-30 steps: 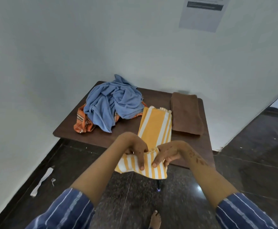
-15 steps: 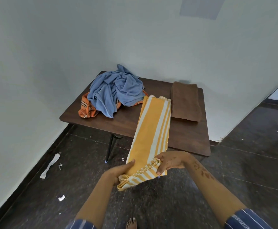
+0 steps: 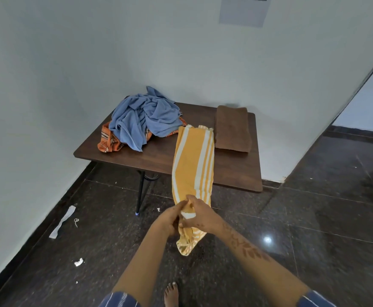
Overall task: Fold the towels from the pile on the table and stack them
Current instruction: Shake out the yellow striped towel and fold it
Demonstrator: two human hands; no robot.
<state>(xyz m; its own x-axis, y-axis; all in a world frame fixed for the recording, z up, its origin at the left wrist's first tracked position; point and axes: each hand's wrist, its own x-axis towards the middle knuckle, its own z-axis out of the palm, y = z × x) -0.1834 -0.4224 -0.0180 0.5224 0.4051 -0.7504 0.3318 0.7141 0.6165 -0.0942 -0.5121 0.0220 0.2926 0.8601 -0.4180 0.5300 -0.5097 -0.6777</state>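
Both hands, left hand (image 3: 170,220) and right hand (image 3: 200,214), have drawn together, fingers pinching the yellow-and-white striped cotton towel (image 3: 193,165) now stretched away from them, readying the lengthwise fold.

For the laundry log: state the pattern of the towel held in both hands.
Yellow-orange with white lengthwise stripes; the striped towel shows best in the head view.

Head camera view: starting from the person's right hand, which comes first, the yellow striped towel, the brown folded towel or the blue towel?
From the right hand:
1. Yellow striped towel, gripped in that hand.
2. Brown folded towel and blue towel: too close to call; brown at table's back right, blue on the pile, back left.
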